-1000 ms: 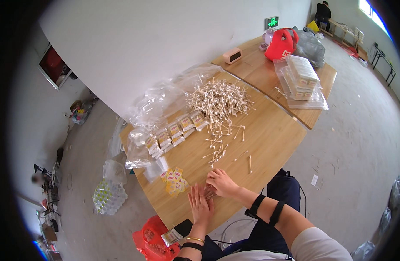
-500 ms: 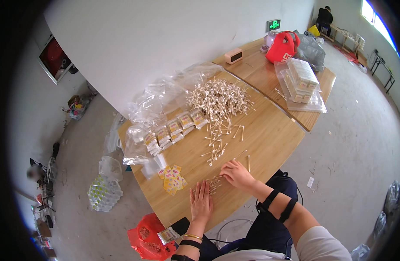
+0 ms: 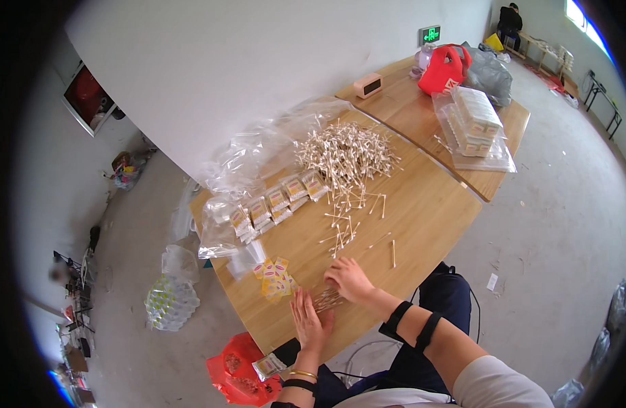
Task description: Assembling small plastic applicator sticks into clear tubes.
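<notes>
A small bunch of cotton swabs [image 3: 328, 300] lies on the wooden table [image 3: 422, 224] near its front edge, between my two hands. My left hand [image 3: 310, 321] rests along the near left side of the bunch, its fingers stretched out. Over the far side bends my right hand [image 3: 350, 279], fingers curled and closed; what they grip, if anything, is hidden. Beyond it are a few loose swabs [image 3: 393, 253] and a big heap of cotton swabs [image 3: 347, 155]. Left of my hands lie small yellow-and-white printed cards [image 3: 275, 279].
Filled small packets [image 3: 277, 198] stand in a row beside clear plastic bags [image 3: 241, 160]. On the far table are a pink clock [image 3: 368, 86], a red bag [image 3: 443, 70] and stacked wrapped packs [image 3: 476, 115]. A red plastic bag [image 3: 235, 370] hangs by the front edge. Far off, a person [image 3: 509, 26] sits.
My right hand has moved left and closer to my left hand, over the swab bunch. My left hand has turned a little onto its edge. The whole view has shifted slightly.
</notes>
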A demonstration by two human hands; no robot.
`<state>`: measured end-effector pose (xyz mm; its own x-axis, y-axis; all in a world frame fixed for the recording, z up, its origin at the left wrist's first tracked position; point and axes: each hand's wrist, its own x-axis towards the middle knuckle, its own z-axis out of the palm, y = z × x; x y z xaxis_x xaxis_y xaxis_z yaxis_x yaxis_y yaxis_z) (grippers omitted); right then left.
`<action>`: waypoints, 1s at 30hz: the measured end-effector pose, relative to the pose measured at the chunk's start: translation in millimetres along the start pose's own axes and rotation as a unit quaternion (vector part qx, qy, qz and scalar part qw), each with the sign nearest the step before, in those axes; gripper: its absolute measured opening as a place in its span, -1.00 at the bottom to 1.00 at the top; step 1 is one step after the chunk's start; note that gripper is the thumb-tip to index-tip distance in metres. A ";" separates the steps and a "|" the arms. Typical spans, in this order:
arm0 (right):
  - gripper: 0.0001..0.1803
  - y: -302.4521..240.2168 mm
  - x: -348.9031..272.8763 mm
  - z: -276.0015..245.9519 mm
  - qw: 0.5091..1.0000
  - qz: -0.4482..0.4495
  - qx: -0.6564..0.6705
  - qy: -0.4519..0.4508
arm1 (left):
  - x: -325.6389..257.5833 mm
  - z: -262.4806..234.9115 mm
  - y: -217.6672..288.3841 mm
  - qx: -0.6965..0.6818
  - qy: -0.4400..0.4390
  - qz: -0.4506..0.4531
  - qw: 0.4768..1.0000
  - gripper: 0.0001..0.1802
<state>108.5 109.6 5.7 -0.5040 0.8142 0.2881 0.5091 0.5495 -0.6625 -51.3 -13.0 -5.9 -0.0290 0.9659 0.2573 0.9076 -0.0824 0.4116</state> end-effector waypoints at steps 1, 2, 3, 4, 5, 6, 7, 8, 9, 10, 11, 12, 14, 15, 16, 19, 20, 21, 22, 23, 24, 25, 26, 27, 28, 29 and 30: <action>-0.90 -6.2 -1.0 5.3 1.000 -0.021 -0.005 -0.019 | -0.9 1.4 -1.9 -0.014 0.007 0.002 1.000 -0.09; -0.90 -8.6 -1.9 7.3 1.000 -0.023 -0.004 -0.020 | -2.4 2.4 -4.2 -0.012 0.008 0.000 1.000 -0.09; -0.88 -8.5 -4.5 5.9 0.999 -0.034 0.031 0.015 | -0.5 2.1 -1.5 -0.021 -0.005 -0.003 1.000 -0.09; -0.86 -7.6 -7.4 4.1 0.996 -0.045 0.065 0.049 | 1.2 1.3 0.8 -0.030 -0.019 -0.005 0.999 -0.08; -0.86 -4.9 -11.4 0.1 0.996 -0.044 0.063 0.047 | 1.9 0.3 2.5 -0.032 -0.020 -0.007 0.999 -0.08; -0.84 -2.4 -14.7 -6.2 0.993 0.004 0.069 0.099 | 2.8 -1.8 3.9 -0.037 -0.021 -0.004 0.999 -0.09; -0.83 -1.7 -17.0 -9.9 0.984 0.052 0.075 0.151 | 2.8 -2.5 4.2 -0.042 -0.023 -0.002 0.999 -0.10; -0.83 -4.0 -19.3 -10.5 0.985 0.052 0.074 0.149 | 2.1 -2.0 3.0 -0.044 -0.022 -0.004 0.999 -0.10; -0.83 -6.9 -23.6 -9.5 0.981 0.066 0.092 0.156 | 1.2 -1.9 1.6 -0.047 -0.019 0.001 0.999 -0.11; -0.84 -9.9 -27.1 -8.2 0.977 0.081 0.110 0.163 | 0.1 -1.6 0.3 -0.050 -0.016 0.005 0.999 -0.11; -0.84 -14.3 -28.0 -4.1 0.978 0.080 0.110 0.160 | -0.8 -0.4 -1.5 -0.051 -0.016 0.003 0.999 -0.11; -0.84 -20.2 -27.2 1.1 0.976 0.079 0.143 0.147 | -0.3 2.1 -2.2 -0.057 -0.013 0.010 0.998 -0.11; -0.85 -30.1 -23.2 13.3 0.972 0.079 0.176 0.132 | 1.7 3.9 -0.4 -0.063 -0.012 0.018 0.998 -0.12; -0.84 -36.2 -19.9 20.5 0.968 0.067 0.214 0.109 | 4.0 3.8 2.0 -0.073 -0.017 0.017 0.997 -0.12; -0.83 -41.9 -17.7 26.5 0.962 0.056 0.252 0.086 | 4.9 3.4 3.8 -0.084 -0.022 0.016 0.996 -0.12; -0.82 -43.6 -16.0 32.5 0.963 0.053 0.244 0.105 | 5.2 4.9 3.1 -0.093 -0.018 0.029 0.995 -0.12; -0.83 -40.8 -15.9 32.2 0.965 0.053 0.215 0.139 | 5.0 5.1 2.8 -0.093 -0.017 0.030 0.995 -0.12; -0.83 -38.9 -17.3 27.0 0.965 0.053 0.216 0.138 | 2.6 5.6 0.4 -0.077 -0.016 0.027 0.996 -0.13; -0.83 -34.5 -20.5 15.6 0.966 0.077 0.193 0.155 | 1.7 5.5 -0.7 -0.062 -0.016 0.025 0.998 -0.14; -0.83 -31.1 -22.9 6.2 0.965 0.101 0.170 0.171 | 0.7 5.1 -2.5 -0.062 -0.015 0.024 0.998 -0.14; -0.83 -25.2 -28.0 0.1 0.965 0.102 0.168 0.172 | 0.2 4.4 -1.0 -0.078 -0.006 0.020 0.997 -0.16; -0.82 -20.1 -32.7 -5.1 0.963 0.111 0.167 0.180 | -0.3 3.9 0.5 -0.094 0.004 0.016 0.995 -0.18; -0.81 -16.7 -35.6 -7.5 0.960 0.119 0.166 0.189 | 0.3 4.1 1.8 -0.096 0.003 0.017 0.995 -0.18; -0.77 -20.9 -35.5 -9.0 0.961 0.099 0.167 0.197 | 2.1 3.1 2.9 -0.104 0.005 0.002 0.995 -0.21; -0.77 -23.3 -36.4 -6.3 0.961 0.100 0.167 0.197 | 3.8 2.6 3.8 -0.112 0.007 -0.012 0.994 -0.25; -0.75 -26.6 -38.3 -3.2 0.965 0.099 0.162 0.180 | 4.8 3.0 5.1 -0.112 0.006 -0.013 0.994 -0.25; -0.73 -28.8 -38.4 -1.1 0.969 0.097 0.157 0.163 | 7.3 3.4 5.8 -0.094 -0.009 -0.019 0.995 -0.23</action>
<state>113.9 62.6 14.5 -0.1455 0.9409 0.3060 0.3085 0.3370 -0.8895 -44.8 -5.6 -4.6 -0.0530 0.9734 0.2231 0.8111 -0.0884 0.5782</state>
